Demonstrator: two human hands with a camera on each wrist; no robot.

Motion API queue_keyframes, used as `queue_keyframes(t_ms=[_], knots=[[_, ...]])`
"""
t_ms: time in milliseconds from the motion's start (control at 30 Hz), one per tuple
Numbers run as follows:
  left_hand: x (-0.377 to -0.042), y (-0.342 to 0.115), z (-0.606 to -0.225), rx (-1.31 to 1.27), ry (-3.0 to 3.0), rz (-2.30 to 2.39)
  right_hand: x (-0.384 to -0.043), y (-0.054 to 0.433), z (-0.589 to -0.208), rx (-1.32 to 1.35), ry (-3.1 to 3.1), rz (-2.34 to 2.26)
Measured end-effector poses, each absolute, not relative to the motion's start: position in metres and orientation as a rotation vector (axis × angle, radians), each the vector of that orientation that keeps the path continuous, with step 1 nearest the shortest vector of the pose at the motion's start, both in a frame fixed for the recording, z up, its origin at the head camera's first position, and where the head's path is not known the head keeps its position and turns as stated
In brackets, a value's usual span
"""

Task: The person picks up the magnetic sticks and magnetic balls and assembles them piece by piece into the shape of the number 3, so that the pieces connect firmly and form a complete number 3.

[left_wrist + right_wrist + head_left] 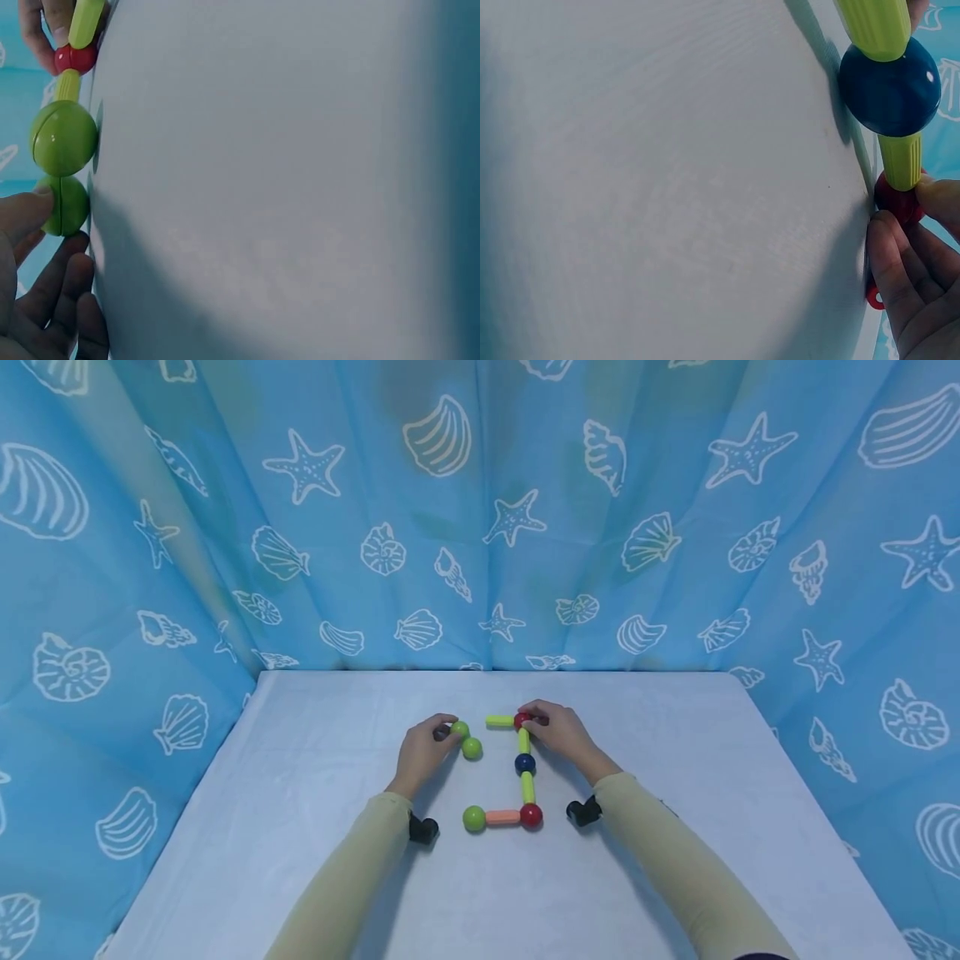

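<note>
My left hand point(422, 756) pinches a green ball point(69, 205) between thumb and fingers at the table's far middle. Right beside it lies a second green ball point(472, 748). Across from them, my right hand point(558, 735) grips a red ball point(522, 720) at the top of a chain of toy rods and balls. From that ball a yellow-green rod point(499, 721) points left and another point(524, 742) runs down to a dark blue ball point(889, 86). Below, a further yellow-green rod point(528, 788) leads to a red ball point(531, 816), then an orange rod point(503, 817) and green ball point(474, 818).
A white cloth covers the table point(300, 827), its far edge against a blue shell-print curtain point(480, 585). Black wrist cameras sit under both sleeves, the right camera point(583, 812) near the lower red ball. A small red ring-like piece point(875, 295) shows beneath the right fingers.
</note>
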State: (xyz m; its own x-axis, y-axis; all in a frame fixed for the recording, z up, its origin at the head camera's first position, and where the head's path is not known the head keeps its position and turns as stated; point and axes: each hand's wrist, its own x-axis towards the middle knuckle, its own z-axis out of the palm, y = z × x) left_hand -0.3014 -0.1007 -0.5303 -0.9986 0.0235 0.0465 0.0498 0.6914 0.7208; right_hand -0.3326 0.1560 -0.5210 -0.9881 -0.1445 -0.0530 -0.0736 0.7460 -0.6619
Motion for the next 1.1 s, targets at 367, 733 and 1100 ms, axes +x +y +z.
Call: queue_keyframes(t_ms=[367, 733, 1100], knots=[[-0.313, -0.093, -0.526, -0.025, -2.867, -1.296, -0.333, 0.156, -0.523, -0.186, 2.840, -1.074], [-0.324, -0.089, -0.528, -0.067, -2.874, -1.340, -0.331, 0.155, -0.523, -0.186, 2.850, -1.073], [-0.328, -0.084, -0.529, -0.141, -2.864, -1.372, -0.330, 0.157, -0.520, -0.209, 2.844, -1.103]])
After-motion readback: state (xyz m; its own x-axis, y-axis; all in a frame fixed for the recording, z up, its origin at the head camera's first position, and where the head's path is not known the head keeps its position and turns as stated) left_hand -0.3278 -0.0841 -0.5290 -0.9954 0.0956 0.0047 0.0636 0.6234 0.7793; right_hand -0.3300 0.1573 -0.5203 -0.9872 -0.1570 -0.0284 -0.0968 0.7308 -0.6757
